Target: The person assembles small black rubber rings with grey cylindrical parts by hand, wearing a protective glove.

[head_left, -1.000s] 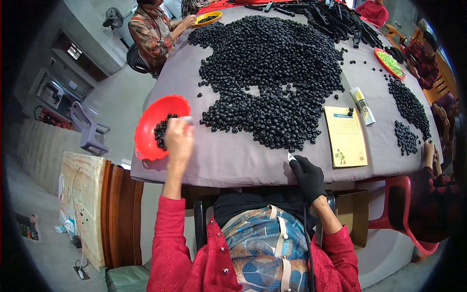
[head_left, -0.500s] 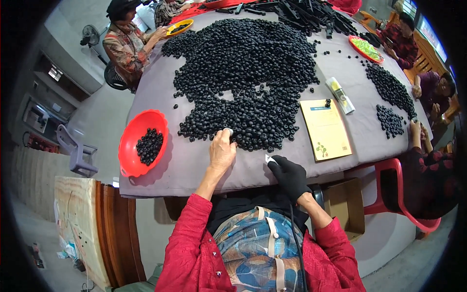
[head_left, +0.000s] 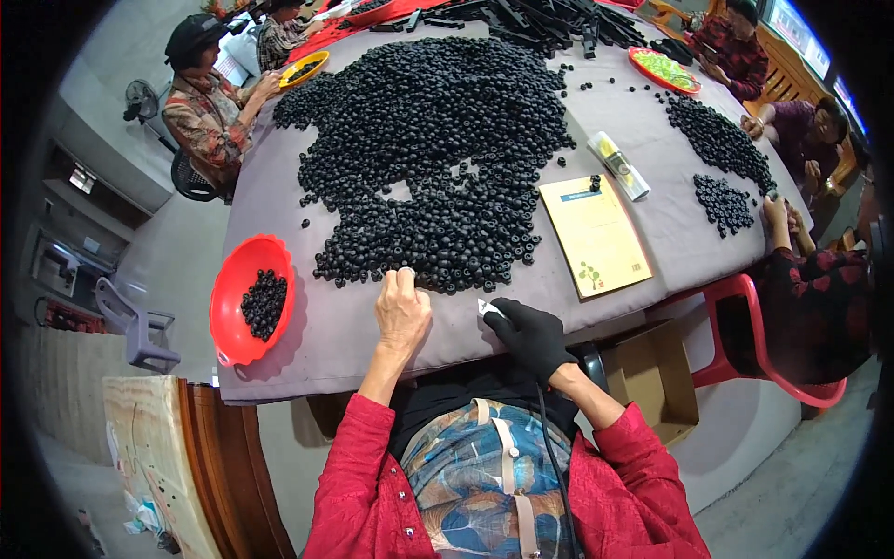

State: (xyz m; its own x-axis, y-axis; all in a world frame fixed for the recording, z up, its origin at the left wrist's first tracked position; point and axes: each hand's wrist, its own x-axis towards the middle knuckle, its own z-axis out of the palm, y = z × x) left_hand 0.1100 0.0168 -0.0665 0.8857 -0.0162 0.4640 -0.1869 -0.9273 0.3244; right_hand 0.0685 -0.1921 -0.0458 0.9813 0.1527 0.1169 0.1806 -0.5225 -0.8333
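A large heap of small black round pieces with holes [head_left: 419, 121] covers the middle of the grey-covered table. At its near edge is my bare left hand [head_left: 402, 312], fingers curled together with a bit of white at the fingertips; whatever they pinch is hidden. To its right, my right hand [head_left: 531, 334] wears a black glove and is closed on a small object with a whitish, pointed tip [head_left: 485, 308]. Most of that object is covered by the glove. A dark cable [head_left: 555, 447] runs down from the right wrist across my lap.
On the left stands a red bowl [head_left: 223, 303] with some black pieces. A yellow booklet [head_left: 596, 247] and a clear-wrapped roll [head_left: 618, 166] lie to the right. Co-workers sit around the table, near smaller piles [head_left: 722, 140]. A red chair [head_left: 726, 340] and cardboard box [head_left: 649, 382] stand below.
The whole view has shifted, moving the table's things leftward. My left hand's fingers have curled in closer at the heap's edge. The right hand keeps its grip.
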